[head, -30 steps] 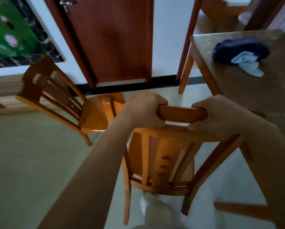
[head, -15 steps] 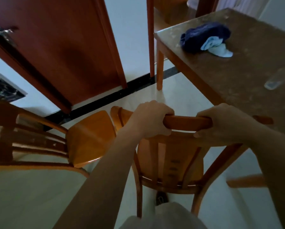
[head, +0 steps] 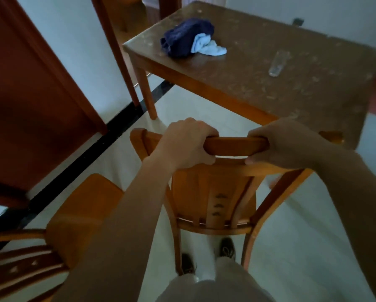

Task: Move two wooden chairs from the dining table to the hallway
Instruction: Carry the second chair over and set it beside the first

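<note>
A wooden chair (head: pixel 213 197) stands right in front of me, its back toward me and its seat facing the dining table (head: pixel 259 83). My left hand (head: pixel 187 144) grips the left part of its top rail, and my right hand (head: pixel 289 142) grips the right part. A second wooden chair (head: pixel 80 212) sits at the lower left, its seat close beside the first chair and its slatted back cut off by the frame edge. My feet show under the held chair.
A dark red door (head: pixel 30 94) and its frame fill the left. A black floor strip (head: pixel 91 153) runs along the wall. On the table lie a dark blue and light blue cloth (head: pixel 189 38) and a clear bottle (head: pixel 278 63).
The view has swung right and down: the door and second chair slid left, and the table fills more of the frame. Both hands keep their grip on the top rail.
</note>
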`<move>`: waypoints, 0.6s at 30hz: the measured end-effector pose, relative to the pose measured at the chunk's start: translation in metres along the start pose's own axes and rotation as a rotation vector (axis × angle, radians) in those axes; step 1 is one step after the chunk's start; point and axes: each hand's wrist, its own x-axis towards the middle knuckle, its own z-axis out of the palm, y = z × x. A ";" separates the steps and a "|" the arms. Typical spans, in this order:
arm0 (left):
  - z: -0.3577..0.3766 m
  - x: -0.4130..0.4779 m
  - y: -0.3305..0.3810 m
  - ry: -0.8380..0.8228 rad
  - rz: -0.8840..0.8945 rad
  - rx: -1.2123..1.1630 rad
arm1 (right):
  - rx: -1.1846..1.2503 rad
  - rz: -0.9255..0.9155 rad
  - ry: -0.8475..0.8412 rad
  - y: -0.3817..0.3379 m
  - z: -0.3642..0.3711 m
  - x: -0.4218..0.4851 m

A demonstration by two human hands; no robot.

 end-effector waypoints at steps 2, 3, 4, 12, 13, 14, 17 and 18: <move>-0.002 -0.008 -0.001 0.005 0.030 -0.021 | 0.009 0.051 0.003 -0.014 0.005 -0.011; -0.003 -0.013 0.000 0.005 0.054 -0.034 | 0.010 0.082 0.013 -0.020 0.009 -0.019; -0.005 -0.017 0.002 0.000 0.082 -0.038 | 0.007 0.112 0.023 -0.026 0.014 -0.027; 0.006 -0.071 0.018 -0.070 0.224 -0.111 | 0.092 0.273 0.083 -0.074 0.069 -0.087; 0.007 -0.081 0.021 -0.081 0.237 -0.105 | 0.092 0.281 0.090 -0.082 0.077 -0.094; 0.007 -0.090 0.024 -0.097 0.251 -0.101 | 0.097 0.287 0.098 -0.088 0.084 -0.102; 0.007 -0.122 0.029 -0.145 0.268 -0.115 | 0.122 0.298 0.124 -0.111 0.109 -0.123; 0.007 -0.133 0.030 -0.156 0.274 -0.102 | 0.122 0.301 0.132 -0.120 0.117 -0.129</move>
